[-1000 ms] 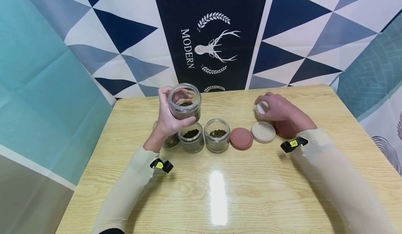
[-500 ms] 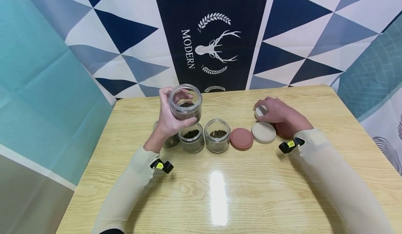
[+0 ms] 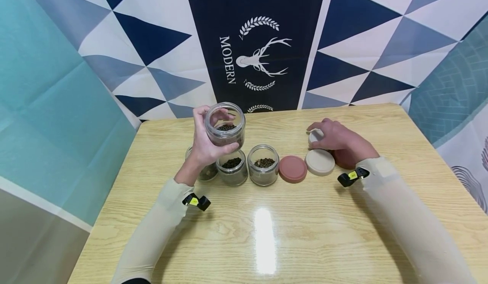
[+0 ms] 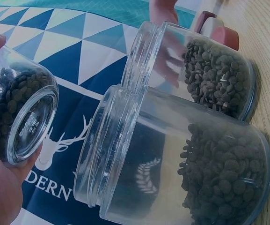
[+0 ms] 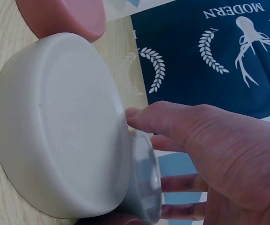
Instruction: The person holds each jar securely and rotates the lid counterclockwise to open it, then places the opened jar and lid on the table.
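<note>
Raised above the table, my left hand grips a clear glass jar of small dark pellets, tilted so its mouth faces me. Below it stand two open jars of similar pellets, one in the middle and one on the right; a third jar is partly hidden by the hand. At the right, my right hand has its thumb and fingers round a white lid, which lies just behind a second white lid.
A pink lid lies flat between the right jar and the front white lid. Under my right wrist is a darker red lid, partly covered. The wooden table ends at a patterned cloth backdrop.
My right hand has shifted slightly towards me and left, the rear white lid moving with it. The left hand and its jar stay nearly still.
</note>
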A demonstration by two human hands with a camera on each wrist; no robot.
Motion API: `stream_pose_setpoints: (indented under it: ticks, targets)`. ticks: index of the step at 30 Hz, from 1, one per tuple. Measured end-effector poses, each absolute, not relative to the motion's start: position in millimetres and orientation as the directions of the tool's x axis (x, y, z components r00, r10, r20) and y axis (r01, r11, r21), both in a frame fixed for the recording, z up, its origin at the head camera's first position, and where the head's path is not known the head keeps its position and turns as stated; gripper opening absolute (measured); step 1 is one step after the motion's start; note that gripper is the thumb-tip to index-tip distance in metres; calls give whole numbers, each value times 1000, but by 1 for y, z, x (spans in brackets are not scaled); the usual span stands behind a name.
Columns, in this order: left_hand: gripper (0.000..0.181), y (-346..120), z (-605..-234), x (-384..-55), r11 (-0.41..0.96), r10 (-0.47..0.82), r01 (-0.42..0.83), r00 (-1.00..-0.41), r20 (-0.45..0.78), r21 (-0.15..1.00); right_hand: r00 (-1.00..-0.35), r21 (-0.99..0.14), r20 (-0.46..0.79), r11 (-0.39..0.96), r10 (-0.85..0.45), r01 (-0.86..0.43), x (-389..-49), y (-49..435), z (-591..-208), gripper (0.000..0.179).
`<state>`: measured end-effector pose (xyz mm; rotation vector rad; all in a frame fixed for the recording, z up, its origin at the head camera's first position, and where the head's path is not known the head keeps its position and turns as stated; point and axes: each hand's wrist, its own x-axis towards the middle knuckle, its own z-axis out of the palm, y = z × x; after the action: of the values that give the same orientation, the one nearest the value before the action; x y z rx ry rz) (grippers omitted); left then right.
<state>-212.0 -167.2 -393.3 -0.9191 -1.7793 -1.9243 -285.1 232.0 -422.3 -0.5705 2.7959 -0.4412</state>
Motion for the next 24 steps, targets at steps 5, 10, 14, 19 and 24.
stream_pose_setpoints:
  ticks: [5, 10, 14, 19, 24]
  targets:
    - [98, -166, -392, -211, -128, 157, 664, -720, 677, 736, -892, -338, -189, 880, -410, -332, -284, 233, -419, 67]
    - [98, -165, -384, -213, -129, 132, 698, -692, 710, 704, -892, -341, -193, 880, -409, -330, -283, 235, -417, 68]
    - [98, -164, -380, -216, -128, 126, 717, -674, 728, 685, -893, -343, -189, 880, -408, -329, -281, 234, -415, 68]
    - [99, -169, -382, -214, -107, 105, 706, -693, 714, 701, -892, -344, -173, 874, -417, -342, -281, 233, -415, 69]
    - [96, -183, -383, -213, -105, 83, 714, -687, 722, 692, -893, -335, -157, 873, -422, -354, -280, 234, -411, 70]
